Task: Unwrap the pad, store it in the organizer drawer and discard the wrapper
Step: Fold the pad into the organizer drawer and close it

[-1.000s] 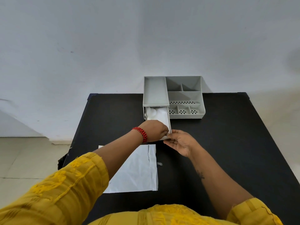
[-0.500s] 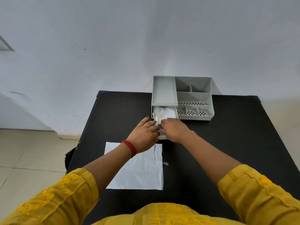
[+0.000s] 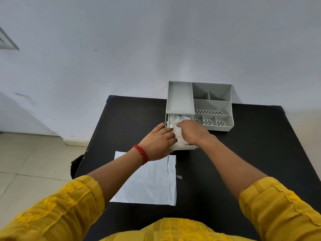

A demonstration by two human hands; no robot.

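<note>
Tucking pad into pulled-out drawer of organizer. Left hand lies fairly flat, fingers straight on pad's left edge, gripping nothing. Right hand arches over pad just right of left fingertips, fingers bent down, tips hidden; pinch or press, cannot tell. Best: flatten bulging folds below drawer rim, push toward back, clear fingers before sliding shut. Wrapper lies flat beneath left wrist, not yet discarded.

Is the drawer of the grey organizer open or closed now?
Open. The drawer is pulled out from the organizer toward the person, and the white pad shows inside it.
</note>
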